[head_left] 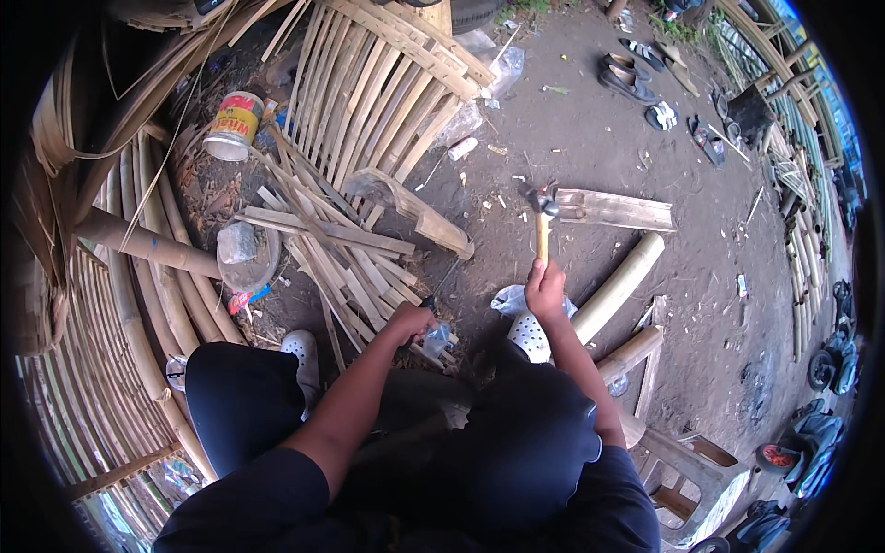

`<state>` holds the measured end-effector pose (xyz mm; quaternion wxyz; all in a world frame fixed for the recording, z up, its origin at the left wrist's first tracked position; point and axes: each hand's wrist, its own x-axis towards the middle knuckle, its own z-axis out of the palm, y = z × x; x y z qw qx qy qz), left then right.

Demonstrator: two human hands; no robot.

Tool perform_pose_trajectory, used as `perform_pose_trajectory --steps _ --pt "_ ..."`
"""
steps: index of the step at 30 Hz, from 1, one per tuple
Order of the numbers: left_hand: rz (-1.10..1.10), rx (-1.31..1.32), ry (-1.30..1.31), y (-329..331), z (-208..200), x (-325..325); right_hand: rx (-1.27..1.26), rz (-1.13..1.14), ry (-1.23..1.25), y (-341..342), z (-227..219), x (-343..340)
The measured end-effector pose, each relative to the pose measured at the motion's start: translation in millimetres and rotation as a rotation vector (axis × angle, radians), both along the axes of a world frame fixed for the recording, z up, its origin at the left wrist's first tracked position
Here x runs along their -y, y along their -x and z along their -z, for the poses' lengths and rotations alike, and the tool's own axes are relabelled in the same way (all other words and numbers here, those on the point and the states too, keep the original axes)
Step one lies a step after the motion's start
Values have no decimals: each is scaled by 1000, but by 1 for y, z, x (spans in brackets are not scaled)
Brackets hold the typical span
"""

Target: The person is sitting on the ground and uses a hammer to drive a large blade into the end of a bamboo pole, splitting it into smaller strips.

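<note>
My right hand [546, 288] is wrapped round the wooden handle of a hammer [542, 230], which stands upright with its dark metal head at the top. Closed too is my left hand [411, 323], low over a heap of split bamboo strips [355, 286]. A small dark end pokes out above its fingers, but what it holds cannot be made out. Right beside those fingers lies a crumpled clear plastic bag [438, 341]. Past the hammer head, a split bamboo half [618, 210] rests on the dirt.
A bamboo slat panel [369, 83] lies at the far left, near a red and yellow bucket [234, 124]. A stone sits in a round tub [249, 267]. A bamboo pole [619, 286] is right of my shoe; several shoes [629, 78] lie farther off. A stool [701, 479] stands at lower right.
</note>
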<state>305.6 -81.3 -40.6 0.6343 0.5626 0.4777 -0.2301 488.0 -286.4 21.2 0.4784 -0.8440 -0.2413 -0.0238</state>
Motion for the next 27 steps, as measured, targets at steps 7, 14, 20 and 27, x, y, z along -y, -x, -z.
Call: perform_pose_trajectory --steps 7,14,20,27 --pt "78 -14 -105 -10 -5 0 -34 -161 581 8 51 20" --pt "61 2 -103 -3 -10 -4 15 28 157 -1 -22 -24" --pt "125 -10 -26 -20 8 7 -235 -236 545 -16 98 27" --pt "152 341 -175 16 30 7 -132 14 360 -9 -2 5"
